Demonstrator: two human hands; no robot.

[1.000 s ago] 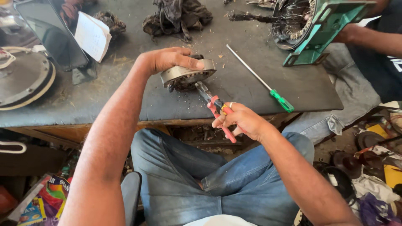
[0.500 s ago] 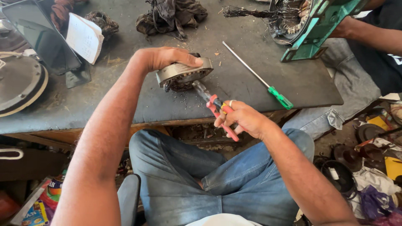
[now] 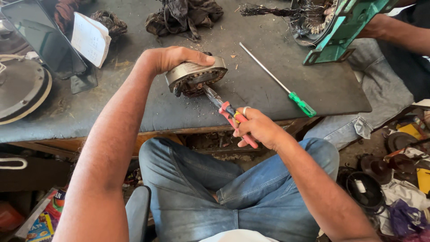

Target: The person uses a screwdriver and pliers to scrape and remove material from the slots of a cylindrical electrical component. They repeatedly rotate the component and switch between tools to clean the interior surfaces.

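Left hand [image 3: 172,58]: still gripping the round metal motor part [image 3: 195,76] on the bench [image 3: 268,89].
Right hand [image 3: 257,127]: fingers closed on red-handled pliers [image 3: 228,112], as before; nose at the part.
Change: almost none.

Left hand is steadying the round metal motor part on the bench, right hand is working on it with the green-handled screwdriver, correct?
Not quite. In the head view the right hand holds red-handled pliers; the green-handled screwdriver lies untouched on the bench. The left hand does steady the motor part.

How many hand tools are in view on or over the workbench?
2. Red-handled pliers in the right hand, nose at the motor stator under the left hand; a green-handled screwdriver lying on the bench. Clutter may hide others.
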